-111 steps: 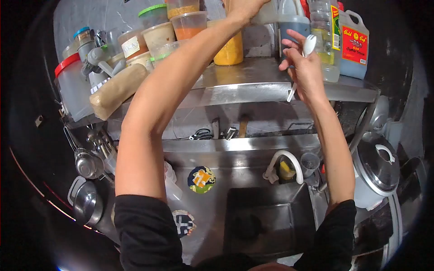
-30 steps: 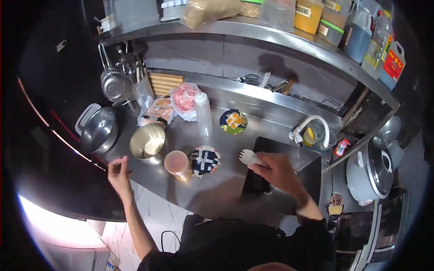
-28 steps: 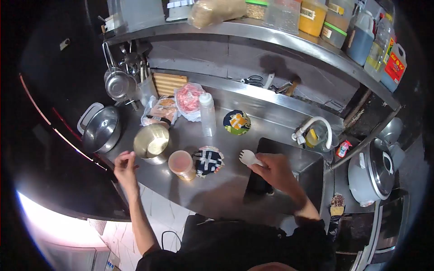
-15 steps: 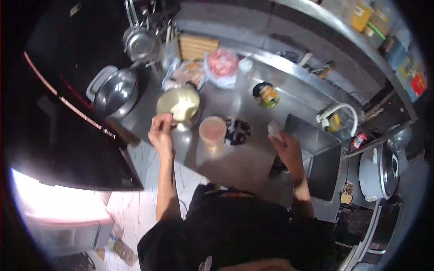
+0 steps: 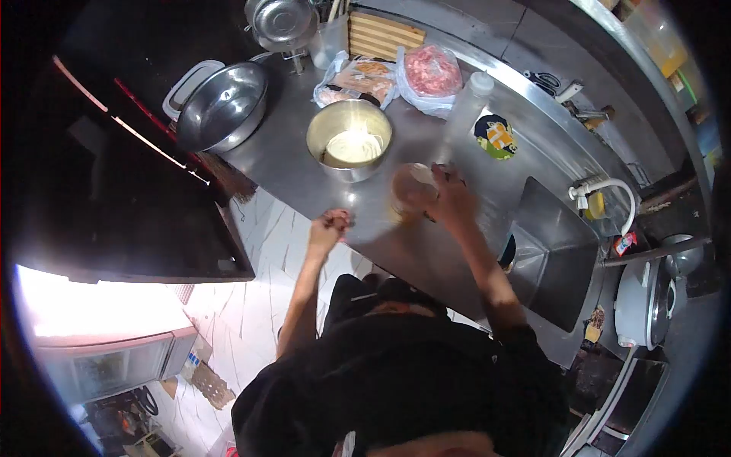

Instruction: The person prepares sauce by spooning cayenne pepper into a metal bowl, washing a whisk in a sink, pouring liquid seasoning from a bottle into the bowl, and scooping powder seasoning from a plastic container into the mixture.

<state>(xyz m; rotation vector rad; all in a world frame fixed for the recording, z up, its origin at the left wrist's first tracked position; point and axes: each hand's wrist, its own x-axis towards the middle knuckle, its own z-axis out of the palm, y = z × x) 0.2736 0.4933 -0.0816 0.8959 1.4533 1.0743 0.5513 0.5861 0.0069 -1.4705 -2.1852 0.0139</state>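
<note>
Right hand (image 5: 455,199) over the clear tub (image 5: 411,186), metal bowl (image 5: 349,141) beside that tub, left hand (image 5: 329,231) with fingers curled below the bowl, bagged pink meat (image 5: 432,70) and squeeze bottle (image 5: 466,107) above the tub, all on the steel counter (image 5: 285,164).

Cutting board (image 5: 386,36): tan, striped brown.
Faucet (image 5: 613,185): white. Bagged meat (image 5: 432,70): pink. Round pad (image 5: 495,137): navy, orange, green, patterned. Shirt (image 5: 419,365): black.

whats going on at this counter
A person's right hand is over a round tub, apparently with a pale spoon at its top. The left hand is curled near the counter's front edge; whether it holds anything is unclear. A metal bowl stands nearby, with bagged pink food behind.
</note>
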